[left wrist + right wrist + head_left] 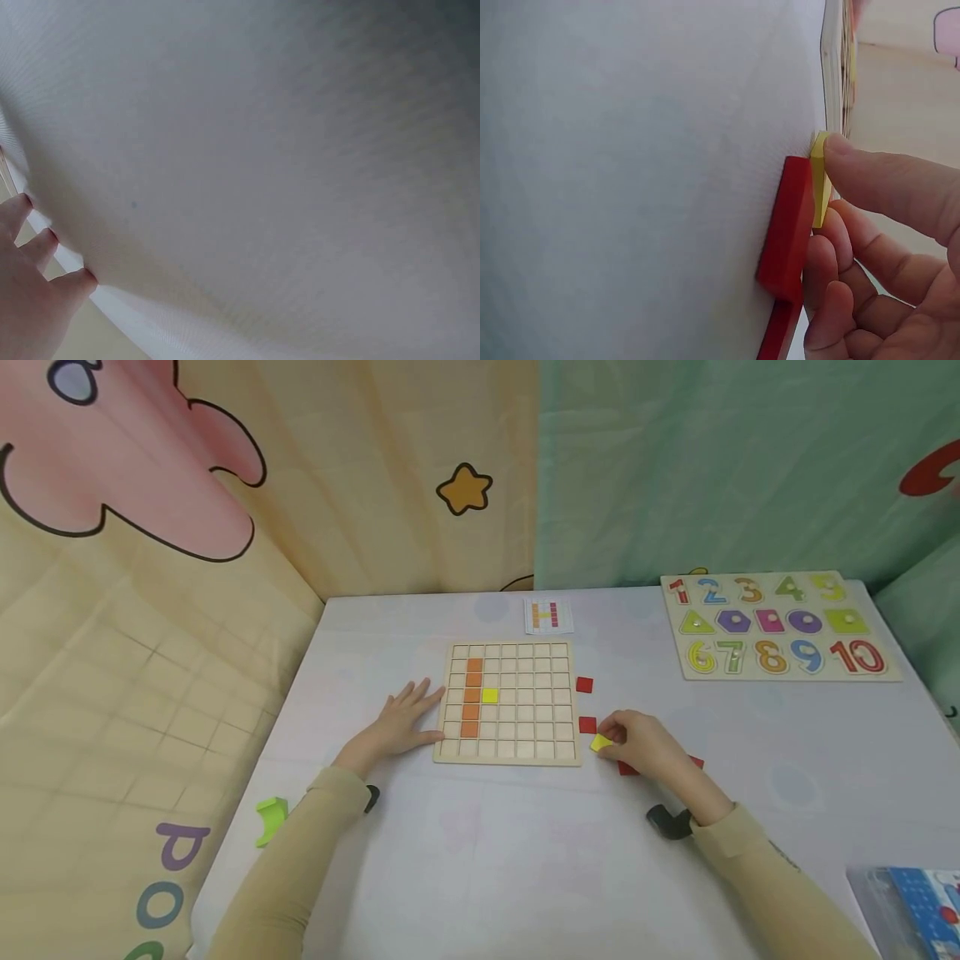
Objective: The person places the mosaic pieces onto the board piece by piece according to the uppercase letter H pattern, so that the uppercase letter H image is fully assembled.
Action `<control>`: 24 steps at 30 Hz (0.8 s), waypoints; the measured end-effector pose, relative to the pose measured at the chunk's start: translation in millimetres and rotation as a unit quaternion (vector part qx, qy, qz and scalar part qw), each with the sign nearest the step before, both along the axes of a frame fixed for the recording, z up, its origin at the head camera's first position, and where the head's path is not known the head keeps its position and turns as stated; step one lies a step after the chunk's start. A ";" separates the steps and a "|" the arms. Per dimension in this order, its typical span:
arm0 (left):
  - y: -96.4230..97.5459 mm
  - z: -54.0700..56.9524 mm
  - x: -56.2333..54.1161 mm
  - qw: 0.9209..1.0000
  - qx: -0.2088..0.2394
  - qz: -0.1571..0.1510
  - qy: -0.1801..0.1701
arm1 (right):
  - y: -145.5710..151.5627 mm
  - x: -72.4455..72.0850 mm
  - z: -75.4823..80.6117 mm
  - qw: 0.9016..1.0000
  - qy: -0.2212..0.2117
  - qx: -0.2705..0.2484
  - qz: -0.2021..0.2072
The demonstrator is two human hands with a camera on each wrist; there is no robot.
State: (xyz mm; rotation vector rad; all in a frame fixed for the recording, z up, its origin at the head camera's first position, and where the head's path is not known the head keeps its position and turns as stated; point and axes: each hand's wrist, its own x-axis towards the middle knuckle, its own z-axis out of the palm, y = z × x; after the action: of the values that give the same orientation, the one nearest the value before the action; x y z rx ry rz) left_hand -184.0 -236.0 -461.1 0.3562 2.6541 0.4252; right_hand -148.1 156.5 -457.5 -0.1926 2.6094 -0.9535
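A wooden grid board point(525, 750) lies flat at the middle of the table. One of its columns carries several orange square tiles point(471, 695), with one yellow tile point(490, 696) beside them. Fingers spread, my left hand point(396, 727) rests on the table and touches the board's left edge. My right hand point(641, 745) pinches another yellow tile point(819, 180) between thumb and fingers, right of the board. Close by are a red tile point(587, 725), a second red tile point(585, 685) above it, and more red tiles point(787, 229) partly hidden under the hand.
Behind the board lies a small pattern card point(548, 617). A number and shape puzzle board point(780, 627) sits at the back right. At the left edge is a green curved block point(272, 820); a blue-covered packet point(911, 906) is at the front right.
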 end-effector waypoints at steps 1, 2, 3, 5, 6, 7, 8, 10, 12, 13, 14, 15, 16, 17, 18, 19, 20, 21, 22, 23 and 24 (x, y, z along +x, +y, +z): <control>-0.2 0.3 0.1 1.000 0.001 0.000 0.000 | -0.2 -0.3 -0.3 1.000 0.001 0.001 0.001; -0.4 0.5 0.1 1.000 0.001 -0.001 0.001 | -0.5 -0.5 -0.4 1.000 0.001 0.002 0.001; -0.5 0.5 0.1 1.000 0.002 -0.001 0.001 | -0.7 -0.6 -0.4 1.000 0.000 0.003 0.001; -0.6 0.3 0.0 1.000 0.004 -0.001 0.001 | -1.2 -0.8 -0.6 1.000 0.000 0.005 0.001; -0.6 0.1 0.0 1.000 0.005 0.000 0.001 | -1.5 -0.9 -0.6 1.000 -0.001 0.006 0.000; -0.5 -0.1 -0.1 1.000 0.005 0.000 0.000 | -1.7 -1.0 -0.6 1.000 -0.003 0.006 -0.001; -0.5 -0.3 -0.2 1.000 0.006 0.000 0.000 | -1.9 -1.1 -0.7 1.000 -0.004 0.006 0.000; -0.6 -0.6 -0.6 1.000 0.005 -0.001 0.001 | -2.1 -1.4 -0.8 1.000 -0.006 0.005 0.002; -0.8 -0.7 -0.8 1.000 0.005 -0.002 0.002 | -2.0 -1.7 -0.8 1.000 -0.007 0.005 0.005; -1.0 -0.6 -0.9 1.000 0.005 -0.003 0.003 | -2.0 -1.9 -0.7 1.000 -0.007 0.004 0.007; -1.1 -0.7 -0.8 1.000 0.005 -0.004 0.004 | -2.0 -2.0 -0.5 1.000 -0.006 0.005 0.009; -1.4 -0.6 -0.9 1.000 0.005 -0.005 0.005 | -2.0 -2.2 -0.4 1.000 -0.006 0.005 0.010; -1.5 -0.6 -0.9 1.000 0.005 -0.005 0.005 | -2.2 -2.3 -0.4 1.000 -0.006 0.006 0.012; -1.6 -0.6 -1.0 1.000 0.006 -0.004 0.005 | -2.3 -2.4 -0.3 1.000 -0.006 0.006 0.014; -1.6 -1.0 -0.9 1.000 0.006 -0.005 0.005 | -2.5 -2.6 -0.3 1.000 -0.006 0.007 0.016; -1.6 -1.2 -1.0 1.000 0.006 -0.004 0.004 | -2.8 -2.5 -0.2 1.000 -0.007 0.006 0.018; -1.5 -1.5 -1.0 1.000 0.007 -0.003 0.004 | -3.2 -2.5 -0.2 1.000 -0.009 0.005 0.019; -1.4 -1.5 -1.1 1.000 0.007 -0.002 0.002 | -3.4 -2.4 -0.1 1.000 -0.011 0.004 0.021; -1.2 -1.8 -1.1 1.000 0.006 -0.001 0.001 | -3.6 -2.2 -0.1 1.000 -0.012 0.003 0.022; -1.1 -1.9 -1.0 1.000 0.006 0.000 0.000 | -3.4 -2.1 -0.1 1.000 -0.012 0.002 0.023; -1.0 -2.0 -0.9 1.000 0.006 0.001 -0.001 | -3.4 -2.0 0.0 1.000 -0.012 0.001 0.024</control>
State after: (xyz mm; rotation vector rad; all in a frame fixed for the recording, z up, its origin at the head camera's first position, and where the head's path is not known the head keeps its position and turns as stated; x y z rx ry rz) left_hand -185.0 -236.9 -463.1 0.3567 2.6510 0.4425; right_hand -150.0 153.2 -457.5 -0.2414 2.5712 -0.9316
